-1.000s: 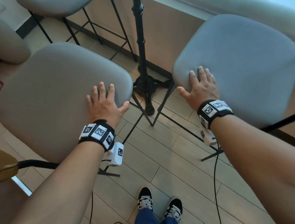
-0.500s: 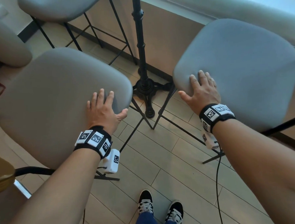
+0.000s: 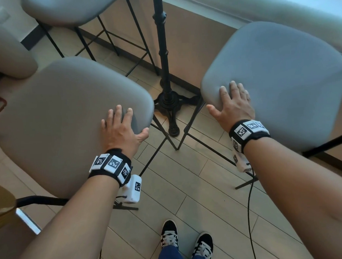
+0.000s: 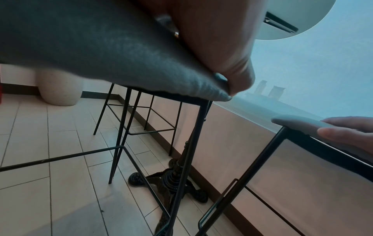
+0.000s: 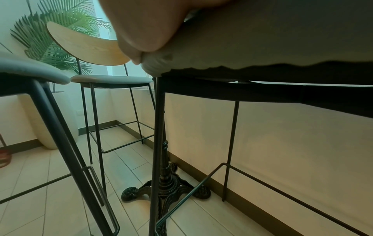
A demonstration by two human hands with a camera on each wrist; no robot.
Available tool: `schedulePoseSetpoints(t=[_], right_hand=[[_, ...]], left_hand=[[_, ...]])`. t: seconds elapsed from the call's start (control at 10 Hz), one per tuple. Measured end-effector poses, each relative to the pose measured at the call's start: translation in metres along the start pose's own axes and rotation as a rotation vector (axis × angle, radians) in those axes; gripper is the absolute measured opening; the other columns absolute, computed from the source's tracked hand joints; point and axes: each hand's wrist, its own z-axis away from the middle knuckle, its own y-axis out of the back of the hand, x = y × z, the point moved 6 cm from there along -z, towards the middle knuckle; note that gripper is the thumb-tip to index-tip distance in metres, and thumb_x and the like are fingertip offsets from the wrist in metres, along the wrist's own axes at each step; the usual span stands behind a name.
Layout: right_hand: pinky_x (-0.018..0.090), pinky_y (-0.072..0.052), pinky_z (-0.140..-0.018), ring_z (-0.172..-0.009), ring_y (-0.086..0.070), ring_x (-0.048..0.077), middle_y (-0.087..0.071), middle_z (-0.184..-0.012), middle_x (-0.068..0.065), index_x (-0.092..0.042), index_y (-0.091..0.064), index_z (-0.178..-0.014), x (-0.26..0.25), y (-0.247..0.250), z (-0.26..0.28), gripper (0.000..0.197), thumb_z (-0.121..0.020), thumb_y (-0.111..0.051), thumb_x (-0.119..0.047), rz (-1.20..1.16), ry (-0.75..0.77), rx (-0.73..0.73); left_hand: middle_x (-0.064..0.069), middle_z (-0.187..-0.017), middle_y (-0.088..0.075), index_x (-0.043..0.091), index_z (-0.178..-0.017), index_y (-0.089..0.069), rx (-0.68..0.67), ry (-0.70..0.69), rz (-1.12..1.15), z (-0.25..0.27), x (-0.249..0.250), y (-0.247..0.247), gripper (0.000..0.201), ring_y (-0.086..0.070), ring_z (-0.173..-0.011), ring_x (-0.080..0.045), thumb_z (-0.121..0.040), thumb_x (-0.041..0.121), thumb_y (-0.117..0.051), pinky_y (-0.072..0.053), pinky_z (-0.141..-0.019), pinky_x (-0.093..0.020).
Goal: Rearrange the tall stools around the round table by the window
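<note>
Two stools, one hand on each

Left hand [image 3: 123, 131] lies flat on the left stool [image 3: 67, 118], right hand [image 3: 233, 105] on the right stool [image 3: 281, 81]; thumbs seemingly hook the seat corners flanking the worktop's pedestal [image 3: 167, 98].

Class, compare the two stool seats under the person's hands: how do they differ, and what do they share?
The left stool seat looks warm grey-beige; the right stool seat looks cooler blue-grey. The left seat sits further from the window wall, the right seat beside it. The left hand rests on one, the right hand on the other. Both are padded, rounded squares on thin black legs.
</note>
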Motion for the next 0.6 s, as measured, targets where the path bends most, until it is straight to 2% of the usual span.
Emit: schedulePoseSetpoints(t=[0.1, 0.2, 0.3, 0.4, 0.5, 0.6], right_hand=[[0.048, -0.008, -0.125, -0.153, -0.009, 0.038, -0.015, -0.165, 0.019, -0.011, -0.027, -0.155, -0.003, -0.003, 0.001, 0.075, -0.098, -0.038, -0.059, 0.031, 0.0, -0.02], [0.047, -0.006, -0.125, -0.153, -0.006, 0.037, -0.012, -0.166, 0.016, -0.01, -0.024, -0.157, -0.008, -0.006, 0.003, 0.073, -0.1, -0.035, -0.055, 0.038, 0.016, -0.034], [0.045, -0.004, -0.125, -0.154, -0.005, 0.033, -0.01, -0.168, 0.012, -0.015, -0.02, -0.158, -0.003, -0.004, 0.006, 0.077, -0.099, -0.031, -0.062, 0.019, 0.042, -0.052], [0.044, 0.0, -0.125, -0.155, 0.001, 0.025, -0.001, -0.169, 0.005, -0.023, -0.01, -0.16, -0.006, 0.002, 0.025, 0.087, -0.092, -0.027, -0.075, -0.019, 0.095, -0.065], [0.039, 0.006, -0.123, -0.153, 0.009, 0.016, 0.008, -0.167, -0.002, -0.023, -0.006, -0.16, -0.01, 0.011, 0.07, 0.088, -0.09, -0.02, -0.076, -0.107, 0.102, -0.097], [0.029, -0.007, -0.119, -0.152, -0.01, 0.011, -0.006, -0.165, -0.009, -0.024, -0.021, -0.157, -0.005, 0.017, 0.144, 0.082, -0.091, -0.027, -0.071, -0.287, 0.045, -0.214]], left_hand=[[-0.018, -0.163, -0.025, 0.014, -0.152, -0.037, -0.02, 0.029, -0.064, 0.0, 0.006, -0.004, 0.082, -0.02, -0.15, -0.038, -0.084, 0.054, -0.062, -0.018, -0.119, -0.058], [-0.018, -0.165, -0.021, 0.014, -0.154, -0.032, -0.052, 0.081, -0.056, 0.002, 0.015, -0.006, 0.081, -0.016, -0.151, -0.039, -0.086, 0.048, -0.059, -0.015, -0.12, -0.058], [-0.014, -0.162, -0.031, 0.017, -0.149, -0.043, -0.016, 0.041, 0.039, 0.01, 0.019, -0.001, 0.065, -0.025, -0.149, -0.036, -0.09, 0.037, -0.061, -0.019, -0.118, -0.058], [-0.011, -0.113, -0.068, 0.013, -0.109, -0.067, 0.114, -0.198, 0.286, 0.042, 0.025, 0.011, 0.027, -0.064, -0.102, -0.027, -0.093, 0.032, -0.055, -0.055, -0.088, -0.049], [0.013, -0.058, -0.04, 0.027, -0.062, -0.044, 0.05, -0.399, 0.321, 0.098, 0.029, 0.016, 0.034, -0.037, -0.049, -0.011, -0.093, 0.04, -0.049, -0.028, -0.05, -0.013], [0.01, -0.048, -0.033, 0.023, -0.05, -0.042, -0.077, -0.427, 0.325, 0.181, 0.016, 0.001, 0.044, -0.032, -0.042, -0.009, -0.085, 0.045, -0.055, -0.02, -0.041, -0.012]])
